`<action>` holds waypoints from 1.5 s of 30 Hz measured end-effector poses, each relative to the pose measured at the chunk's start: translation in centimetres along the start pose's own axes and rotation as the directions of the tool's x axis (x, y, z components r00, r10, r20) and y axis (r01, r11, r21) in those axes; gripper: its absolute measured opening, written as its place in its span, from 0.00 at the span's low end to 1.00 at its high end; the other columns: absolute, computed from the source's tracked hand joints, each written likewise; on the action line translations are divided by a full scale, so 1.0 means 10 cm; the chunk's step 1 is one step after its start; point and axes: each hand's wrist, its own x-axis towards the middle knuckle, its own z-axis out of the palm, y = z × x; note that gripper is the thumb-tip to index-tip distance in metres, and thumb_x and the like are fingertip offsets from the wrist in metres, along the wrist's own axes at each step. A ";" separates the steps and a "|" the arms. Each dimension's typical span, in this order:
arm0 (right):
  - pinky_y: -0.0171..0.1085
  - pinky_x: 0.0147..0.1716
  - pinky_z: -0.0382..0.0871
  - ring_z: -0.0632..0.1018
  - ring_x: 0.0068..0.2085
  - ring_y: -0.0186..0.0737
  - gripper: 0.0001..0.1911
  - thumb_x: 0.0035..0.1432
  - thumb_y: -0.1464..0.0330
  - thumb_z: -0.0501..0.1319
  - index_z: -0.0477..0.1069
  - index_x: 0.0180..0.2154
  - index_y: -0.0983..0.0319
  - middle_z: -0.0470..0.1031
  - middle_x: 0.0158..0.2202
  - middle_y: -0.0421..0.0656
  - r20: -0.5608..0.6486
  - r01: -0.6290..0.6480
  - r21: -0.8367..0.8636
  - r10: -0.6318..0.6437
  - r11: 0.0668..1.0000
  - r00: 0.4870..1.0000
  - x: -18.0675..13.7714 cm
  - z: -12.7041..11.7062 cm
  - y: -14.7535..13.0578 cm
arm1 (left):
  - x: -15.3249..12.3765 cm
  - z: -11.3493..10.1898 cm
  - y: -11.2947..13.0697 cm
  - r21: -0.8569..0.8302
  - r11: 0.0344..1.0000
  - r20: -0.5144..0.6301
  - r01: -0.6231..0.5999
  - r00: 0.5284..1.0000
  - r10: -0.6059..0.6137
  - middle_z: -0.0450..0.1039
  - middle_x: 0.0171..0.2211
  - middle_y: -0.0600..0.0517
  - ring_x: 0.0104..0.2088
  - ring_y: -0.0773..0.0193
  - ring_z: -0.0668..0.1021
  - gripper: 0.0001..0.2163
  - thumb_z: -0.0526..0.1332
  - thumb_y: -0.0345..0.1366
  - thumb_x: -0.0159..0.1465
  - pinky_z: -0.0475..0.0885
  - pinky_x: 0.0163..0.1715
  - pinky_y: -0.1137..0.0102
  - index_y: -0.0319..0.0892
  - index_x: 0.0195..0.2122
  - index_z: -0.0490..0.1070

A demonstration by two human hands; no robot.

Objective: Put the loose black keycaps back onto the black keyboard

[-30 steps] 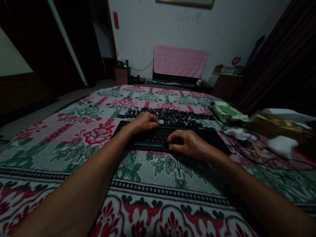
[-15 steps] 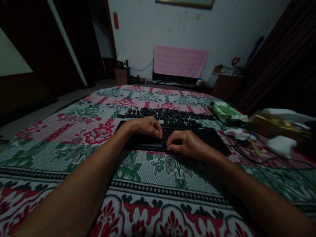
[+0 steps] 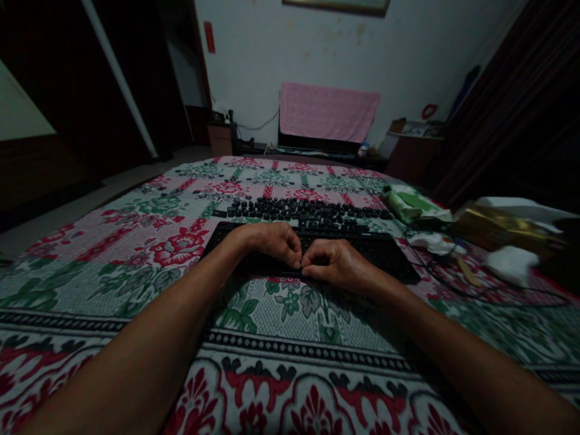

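A black keyboard base [image 3: 389,257], its keys off where it shows, lies flat on a patterned bedspread [image 3: 290,326]. Over its front middle, my left hand [image 3: 277,241] is closed, thumb and fingers pinched downward. My right hand [image 3: 335,261] is closed too, its pinched fingertips meeting those of the left near the base's front edge. What the fingertips hold, if anything, is too small and dark to make out. Just behind the base, loose black keycaps [image 3: 290,208] lie scattered in a long band.
To the right are a green and white packet [image 3: 410,205], a gold box [image 3: 502,226], crumpled white tissue [image 3: 512,264] and a black cable [image 3: 446,284]. A pink cloth [image 3: 328,112] hangs over something dark by the far wall.
My left hand has moved down and slightly right, from the middle of the base to its front edge. Its fingertips now meet those of my right hand, which has hardly moved.
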 end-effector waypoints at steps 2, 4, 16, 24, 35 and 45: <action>0.30 0.30 0.61 0.70 0.30 0.30 0.06 0.46 0.69 0.57 0.71 0.28 0.62 0.70 0.28 0.39 -0.004 0.007 0.005 -0.007 1.000 1.000 0.00 0.00 0.00 | 0.01 0.00 -0.02 -0.002 1.000 0.014 0.011 1.000 -0.011 0.67 0.22 0.58 0.22 0.74 0.64 0.11 0.59 0.39 0.47 0.58 0.23 0.79 0.40 0.30 0.71; 0.30 0.30 0.61 0.70 0.30 0.31 0.06 0.47 0.69 0.57 0.71 0.29 0.62 0.69 0.29 0.40 0.015 0.026 0.006 -0.026 1.000 1.000 -0.01 -0.01 0.01 | 0.02 0.00 -0.03 -0.006 1.000 0.032 0.022 0.999 -0.021 0.66 0.22 0.58 0.21 0.75 0.63 0.11 0.59 0.38 0.47 0.58 0.22 0.79 0.40 0.31 0.71; 0.29 0.27 0.61 0.69 0.28 0.28 0.06 0.46 0.69 0.57 0.70 0.29 0.62 0.67 0.29 0.40 0.046 -0.042 0.053 0.040 0.998 0.998 -0.01 -0.02 0.08 | 0.02 0.00 0.03 -0.026 0.997 0.035 0.070 0.997 -0.069 0.60 0.17 0.58 0.19 0.75 0.61 0.10 0.58 0.38 0.47 0.55 0.19 0.78 0.39 0.28 0.70; 0.28 0.19 0.61 0.67 0.21 0.27 0.08 0.44 0.68 0.58 0.65 0.30 0.64 0.66 0.22 0.37 0.138 -0.235 0.305 0.201 0.923 0.970 0.00 0.01 0.01 | -0.02 0.01 0.08 -0.033 0.990 0.014 0.137 0.991 -0.137 0.60 0.17 0.58 0.18 0.75 0.61 0.11 0.59 0.41 0.47 0.53 0.17 0.77 0.40 0.28 0.70; 0.28 0.20 0.62 0.68 0.22 0.27 0.07 0.44 0.67 0.58 0.65 0.28 0.63 0.66 0.23 0.37 0.124 -0.216 0.273 0.189 0.937 0.974 0.00 0.02 0.06 | 0.04 0.02 0.09 -0.010 0.984 -0.004 0.175 0.984 -0.176 0.60 0.16 0.58 0.18 0.75 0.62 0.10 0.58 0.40 0.46 0.56 0.18 0.78 0.40 0.28 0.70; 0.30 0.27 0.62 0.70 0.28 0.30 0.11 0.43 0.68 0.59 0.69 0.34 0.61 0.69 0.29 0.40 -0.012 -0.120 0.080 0.122 0.989 0.993 -0.02 -0.02 0.03 | 0.02 0.02 0.09 -0.013 0.977 -0.014 0.211 0.977 -0.211 0.60 0.16 0.58 0.17 0.74 0.62 0.11 0.59 0.40 0.45 0.55 0.16 0.78 0.40 0.29 0.70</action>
